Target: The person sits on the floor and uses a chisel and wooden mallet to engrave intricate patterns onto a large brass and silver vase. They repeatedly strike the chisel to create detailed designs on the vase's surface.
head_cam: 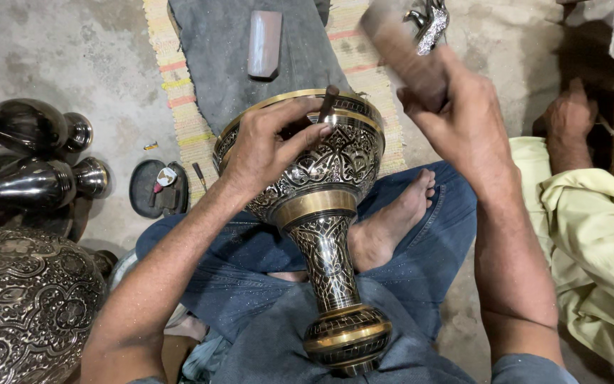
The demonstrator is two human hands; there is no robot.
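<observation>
A tall engraved brass goblet vase (325, 242) lies tilted across my lap, its bowl away from me and its foot near my waist. My left hand (268, 146) rests on the bowl's rim and pinches a thin dark chisel (328, 101) against the engraved surface. My right hand (456, 110) is raised above and to the right, gripping a blurred wooden mallet (399, 46). My bare foot (392, 220) lies beside the vase's stem.
Dark metal vases (30, 153) and a large engraved pot (26, 302) stand at the left. A small dish of tools (158, 188) sits on the floor. A grey cloth with a block (264, 43) lies ahead. Another person's foot (570, 117) and yellow garment (591, 242) are at the right.
</observation>
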